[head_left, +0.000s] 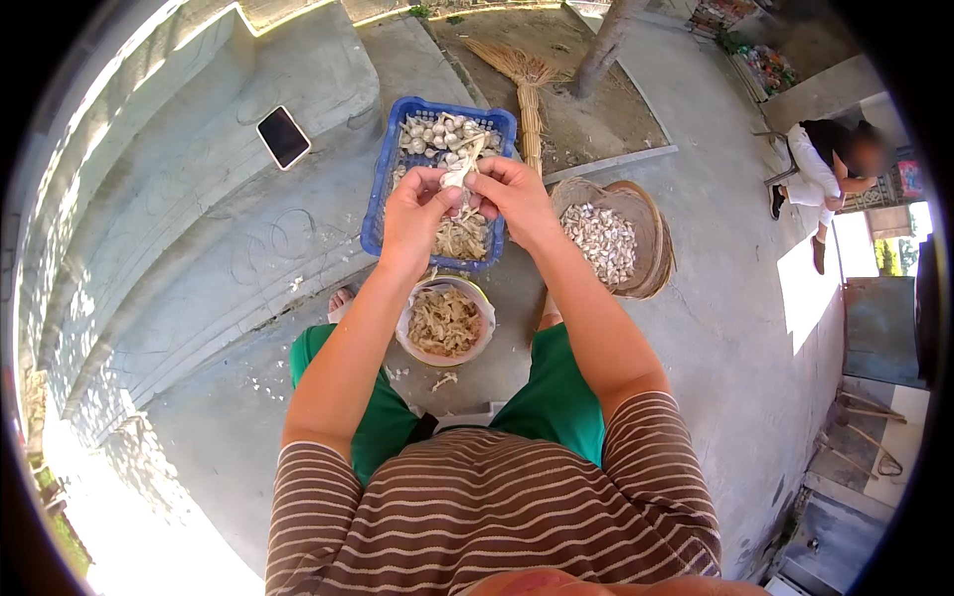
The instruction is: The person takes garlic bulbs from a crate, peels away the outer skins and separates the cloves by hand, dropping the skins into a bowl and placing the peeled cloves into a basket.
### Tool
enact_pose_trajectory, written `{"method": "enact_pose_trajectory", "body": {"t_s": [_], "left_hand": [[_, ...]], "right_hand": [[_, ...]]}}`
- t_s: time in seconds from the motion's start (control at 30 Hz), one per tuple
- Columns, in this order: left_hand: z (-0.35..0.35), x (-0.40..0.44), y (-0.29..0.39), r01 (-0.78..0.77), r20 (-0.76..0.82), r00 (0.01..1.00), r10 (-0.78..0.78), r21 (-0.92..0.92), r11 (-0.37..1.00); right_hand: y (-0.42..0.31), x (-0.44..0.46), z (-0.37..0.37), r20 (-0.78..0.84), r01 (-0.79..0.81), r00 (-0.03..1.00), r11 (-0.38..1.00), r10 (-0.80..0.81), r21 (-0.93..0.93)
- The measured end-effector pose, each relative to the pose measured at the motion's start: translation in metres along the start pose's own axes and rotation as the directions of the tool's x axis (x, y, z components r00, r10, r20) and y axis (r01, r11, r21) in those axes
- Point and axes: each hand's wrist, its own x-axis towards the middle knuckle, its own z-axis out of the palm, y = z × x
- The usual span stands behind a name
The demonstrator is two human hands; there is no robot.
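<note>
Both my hands grip one garlic bulb [457, 178], its dry stalk pointing up and to the right. My left hand [421, 207] closes on its left side, fingers bent. On the other side, my right hand [512, 199] pinches the bulb near its stalk. Just below them is a blue plastic basket [374, 214] with whole garlic bulbs at its far end and dry stalks and husks nearer me. Loose garlic cloves [599, 241] fill part of a wicker basket [651, 263] on the right. A lined bucket [487, 333] between my legs holds peelings [443, 322].
A phone or tablet [284, 137] lies on the concrete ledge [298, 214] to the left. Beyond the baskets are a straw broom [530, 109] and a tree trunk [602, 50]. Another person [830, 164] sits at the far right. Husk scraps dot the floor.
</note>
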Motion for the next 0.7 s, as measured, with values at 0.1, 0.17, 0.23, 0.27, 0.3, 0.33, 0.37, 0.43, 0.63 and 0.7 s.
{"method": "enact_pose_trajectory", "body": {"t_s": [0.1, 0.17, 0.23, 0.27, 0.3, 0.33, 0.37, 0.43, 0.63, 0.7], "left_hand": [[0.013, 0.001, 0.008, -0.035, 0.062, 0.998, 0.028, 0.107, 0.994], [0.02, 0.004, 0.012, -0.095, 0.143, 0.987, 0.069, 0.183, 0.979], [0.026, 0.007, 0.018, -0.057, 0.174, 0.984, 0.029, 0.16, 0.985], [0.028, 0.009, 0.019, -0.028, 0.193, 0.981, 0.003, 0.128, 0.991], [0.029, 0.009, 0.018, -0.023, 0.201, 0.98, -0.004, 0.13, 0.991], [0.03, 0.01, 0.018, -0.001, 0.211, 0.977, -0.016, 0.083, 0.997], [0.03, 0.011, 0.017, 0.022, 0.22, 0.975, -0.029, 0.035, 0.999], [0.026, 0.01, 0.012, 0.067, 0.224, 0.972, -0.07, 0.023, 0.998], [0.013, 0.007, 0.01, 0.187, 0.244, 0.957, -0.155, -0.114, 0.976], [0.008, 0.012, 0.011, 0.272, 0.321, 0.926, -0.202, -0.194, 0.943]], "right_hand": [[-0.007, -0.007, -0.002, -0.087, 0.096, 0.991, 0.995, -0.098, -0.022], [-0.017, -0.011, -0.006, -0.113, 0.124, 0.986, 0.992, -0.123, -0.001], [-0.025, -0.014, -0.012, -0.145, 0.154, 0.978, 0.988, -0.151, 0.007], [-0.027, -0.014, -0.014, -0.133, 0.165, 0.978, 0.986, -0.163, 0.004], [-0.028, -0.014, -0.017, -0.118, 0.175, 0.978, 0.985, -0.173, 0.001], [-0.025, -0.013, -0.021, -0.094, 0.181, 0.979, 0.983, -0.182, -0.024], [-0.024, -0.012, -0.023, -0.1, 0.18, 0.978, 0.983, -0.181, -0.026], [-0.02, -0.013, -0.022, -0.095, 0.185, 0.976, 0.975, -0.197, -0.121], [-0.012, -0.006, -0.018, -0.08, 0.104, 0.992, 0.994, -0.102, 0.019], [-0.012, -0.003, -0.014, -0.08, 0.104, 0.991, 0.994, -0.103, 0.015]]}}
